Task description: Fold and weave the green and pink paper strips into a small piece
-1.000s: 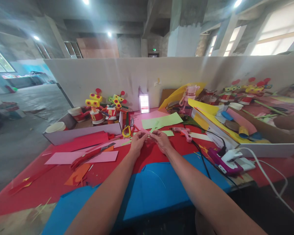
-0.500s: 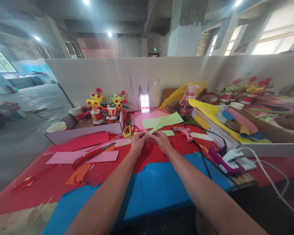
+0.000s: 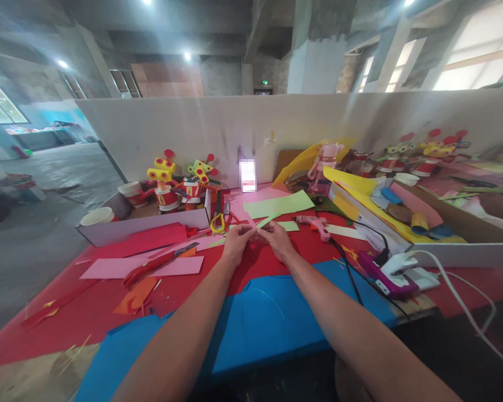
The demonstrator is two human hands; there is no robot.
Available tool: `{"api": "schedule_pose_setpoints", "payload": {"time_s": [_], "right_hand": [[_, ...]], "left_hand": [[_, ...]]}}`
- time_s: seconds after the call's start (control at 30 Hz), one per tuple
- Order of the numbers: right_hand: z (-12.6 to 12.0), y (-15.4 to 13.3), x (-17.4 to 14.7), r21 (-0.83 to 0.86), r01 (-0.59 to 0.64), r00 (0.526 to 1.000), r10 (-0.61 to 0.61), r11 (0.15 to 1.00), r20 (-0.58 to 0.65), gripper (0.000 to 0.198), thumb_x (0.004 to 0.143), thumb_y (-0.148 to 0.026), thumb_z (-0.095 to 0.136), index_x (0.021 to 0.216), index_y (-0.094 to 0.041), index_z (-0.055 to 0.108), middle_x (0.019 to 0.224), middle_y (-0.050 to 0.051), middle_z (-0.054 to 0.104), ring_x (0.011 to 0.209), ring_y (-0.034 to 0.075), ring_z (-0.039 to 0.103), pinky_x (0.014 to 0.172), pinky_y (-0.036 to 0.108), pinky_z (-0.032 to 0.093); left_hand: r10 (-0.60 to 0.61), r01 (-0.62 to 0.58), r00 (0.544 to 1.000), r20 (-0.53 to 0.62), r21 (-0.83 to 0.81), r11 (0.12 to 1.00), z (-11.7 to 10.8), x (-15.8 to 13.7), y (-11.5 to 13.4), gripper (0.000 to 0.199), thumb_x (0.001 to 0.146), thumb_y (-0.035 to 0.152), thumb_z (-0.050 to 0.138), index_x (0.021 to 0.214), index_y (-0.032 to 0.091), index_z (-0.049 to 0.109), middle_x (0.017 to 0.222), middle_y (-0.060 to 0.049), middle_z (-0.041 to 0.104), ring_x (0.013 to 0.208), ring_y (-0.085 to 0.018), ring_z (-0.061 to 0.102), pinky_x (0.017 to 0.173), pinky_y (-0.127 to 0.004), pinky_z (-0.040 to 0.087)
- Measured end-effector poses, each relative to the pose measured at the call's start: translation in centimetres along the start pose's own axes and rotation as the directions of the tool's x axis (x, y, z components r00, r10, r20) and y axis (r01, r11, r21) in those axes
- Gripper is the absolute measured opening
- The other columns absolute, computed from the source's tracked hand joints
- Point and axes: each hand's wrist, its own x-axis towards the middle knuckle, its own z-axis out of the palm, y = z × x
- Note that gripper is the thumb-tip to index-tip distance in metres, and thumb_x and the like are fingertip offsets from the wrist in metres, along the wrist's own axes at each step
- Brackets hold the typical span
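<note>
Over the red sheet in the middle of the table, my left hand [image 3: 237, 242] and my right hand [image 3: 278, 240] meet fingertip to fingertip. Both are closed in a pinch on narrow paper strips. A pink strip [image 3: 248, 218] and a light green strip [image 3: 270, 218] come together at the fingertips and spread apart beyond them, in a V. Fingers cover the joined ends, so how the strips overlap there is hidden. Just beyond lies a light green paper sheet [image 3: 280, 205]. Yellow-handled scissors [image 3: 217, 223] rest left of my hands, and a pink glue gun [image 3: 317, 225] lies to the right.
Two paper-cup robot figures [image 3: 166, 196] stand in a low box [image 3: 151, 228] at left. A red utility knife [image 3: 151, 268] lies on pink paper. At right are a purple power strip [image 3: 385, 276] with cables and a box [image 3: 452, 251] of coloured paper. Blue paper [image 3: 268, 318] covers the near edge.
My fingertips have drawn slightly closer together around the crossing of the strips. The pink strip now shows more clearly, pointing up and away. Other things stay where they were.
</note>
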Motion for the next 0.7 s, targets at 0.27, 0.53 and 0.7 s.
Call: {"api": "schedule_pose_setpoints", "payload": {"time_s": [0.27,0.53,0.7], "right_hand": [[0.2,-0.3,-0.3,-0.001,-0.017,0.999,0.017,1.000,0.030,0.034,0.053,-0.038,0.085,0.067,-0.018,0.061,0.065,0.002,0.071,0.063,0.021,0.070,0.072,0.039,0.059],[0.4,-1.0,-0.6,-0.019,-0.005,1.000,0.006,1.000,0.013,0.030,0.054,-0.038,0.083,0.062,-0.018,0.063,0.063,0.001,0.070,0.060,0.019,0.066,0.068,0.036,0.057],[0.1,-1.2,-0.4,-0.109,0.007,0.999,-0.012,0.994,-0.048,0.022,0.056,-0.033,0.080,0.062,-0.017,0.066,0.060,0.000,0.067,0.060,0.015,0.062,0.069,0.030,0.053]], "left_hand": [[0.039,-0.039,0.999,-0.027,-0.001,0.999,-0.2,0.4,-0.4,0.033,0.056,0.036,0.084,0.073,0.013,0.067,0.067,-0.004,0.069,0.057,-0.012,0.060,0.055,-0.023,0.047],[0.009,-0.009,0.999,-0.038,0.015,1.000,0.1,-0.1,0.3,0.032,0.055,0.037,0.083,0.069,0.014,0.066,0.062,-0.002,0.066,0.052,-0.012,0.057,0.049,-0.023,0.045],[-0.003,0.004,0.999,-0.045,0.020,1.000,0.3,-0.1,0.6,0.031,0.055,0.037,0.083,0.066,0.014,0.065,0.055,0.001,0.061,0.048,-0.010,0.053,0.045,-0.022,0.043]]}}
